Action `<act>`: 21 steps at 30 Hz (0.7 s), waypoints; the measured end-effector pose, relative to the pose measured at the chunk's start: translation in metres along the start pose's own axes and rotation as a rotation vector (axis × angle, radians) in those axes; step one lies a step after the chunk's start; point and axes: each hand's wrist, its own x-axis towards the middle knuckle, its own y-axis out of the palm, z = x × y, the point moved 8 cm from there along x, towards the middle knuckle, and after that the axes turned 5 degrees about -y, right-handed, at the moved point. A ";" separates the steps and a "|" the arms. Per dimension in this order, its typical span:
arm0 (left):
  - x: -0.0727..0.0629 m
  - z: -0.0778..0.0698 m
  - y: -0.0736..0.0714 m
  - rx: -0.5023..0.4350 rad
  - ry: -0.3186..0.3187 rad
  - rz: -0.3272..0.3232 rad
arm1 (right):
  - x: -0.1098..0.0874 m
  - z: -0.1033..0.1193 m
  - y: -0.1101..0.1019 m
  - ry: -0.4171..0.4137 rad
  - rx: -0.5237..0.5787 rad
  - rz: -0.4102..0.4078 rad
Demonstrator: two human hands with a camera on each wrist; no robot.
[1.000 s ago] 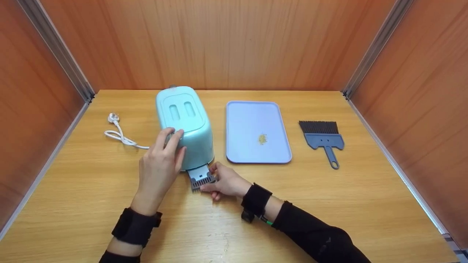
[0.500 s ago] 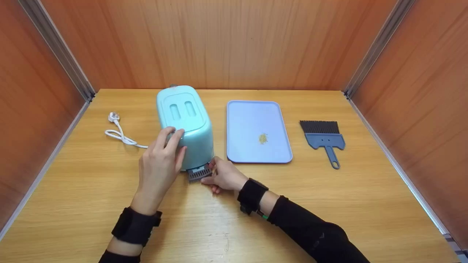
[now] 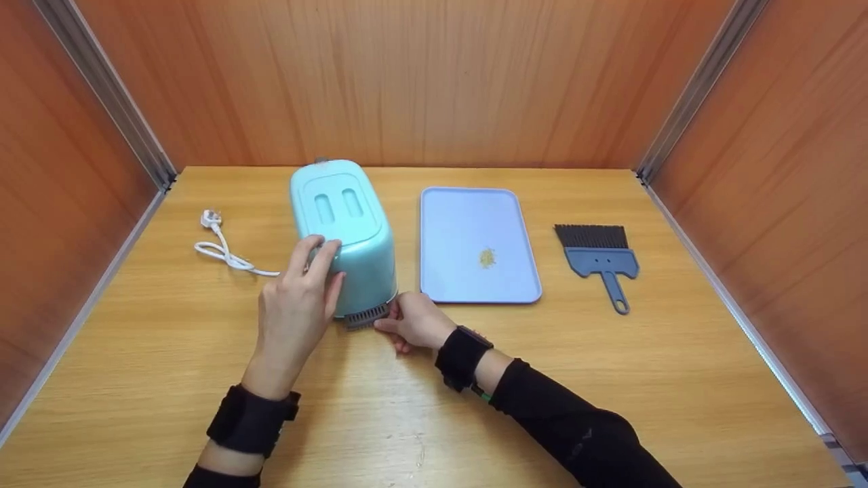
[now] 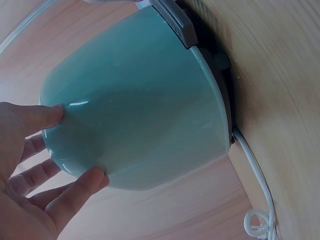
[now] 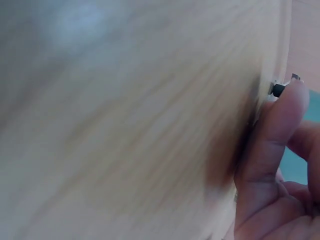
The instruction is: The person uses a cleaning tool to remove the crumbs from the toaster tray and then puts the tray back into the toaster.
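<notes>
A mint-green toaster (image 3: 349,271) with two slot-shaped hollows in its covered top stands left of centre. My left hand (image 3: 295,305) holds its near top edge, thumb on the near face and fingers around the corner. The same hand (image 4: 35,175) appears in the left wrist view, gripping the toaster's rounded top. At the toaster's foot, the grey slatted front of its crumb tray (image 3: 367,316) sits close to the body. My right hand (image 3: 417,322) pinches the right end of that front. In the right wrist view, the hand (image 5: 275,165) hides most of the tray.
Right of the toaster lies a lilac serving tray (image 3: 468,224) bearing a small pile of crumbs (image 3: 487,257). Farther right is a blue-grey brush (image 3: 601,259) with dark bristles. A white power cord with plug (image 3: 211,218) lies to the left. Wooden panels enclose the table.
The crumb tray has slid inward under the toaster, its pale metal part passing out of sight. My right hand has moved forward with it; the left hand has stayed in place.
</notes>
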 end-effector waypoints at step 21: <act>0.002 0.001 0.003 -0.048 -0.006 0.049 | 0.003 0.004 0.001 -0.023 -0.048 0.006</act>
